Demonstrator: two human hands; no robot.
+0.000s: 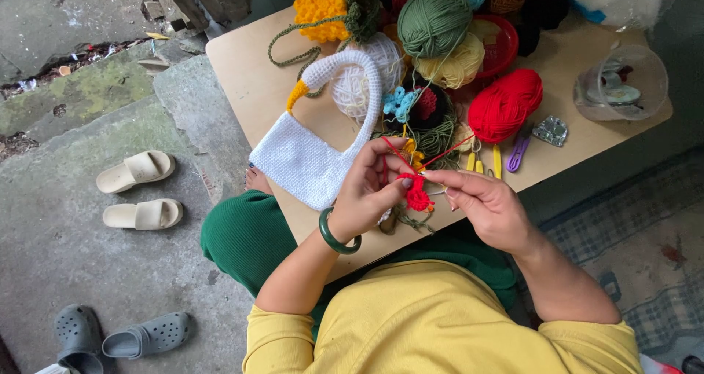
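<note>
Left hand: the left hand [364, 191] is curling closed around a small red crochet piece [417, 196], pinching it between thumb and fingertips, with red yarn [440, 156] passing over its fingers.
Right hand: the right hand [488, 205] is closing its thumb and forefinger in a tight pinch on what looks like a thin crochet hook, whose tip is meeting the red crochet piece.
Where the piece is: it is hanging between the two hands, above the near edge of the counter [249, 81], roughly at the centre of the view.
Key relation: from the right hand, the red crochet piece is lying at about 9 o'clock, just beside the fingertips; from the left hand it is sitting at 3 o'clock, touching. The left hand is the nearer one, already gripping it. The red yarn is running taut from the piece toward 1 o'clock, up to the red yarn ball [506, 104].
Around the hands: a white knitted bag [304, 158] is lying at 10 o'clock from the left hand; a green yarn ball [434, 18] is resting at 12 o'clock, well apart.
Hard to make out: the hook is mostly hidden by the right fingers, so its long axis is unclear. The stitches on the piece are too small to read. Small clips beside the red yarn ball are partly covered.
</note>
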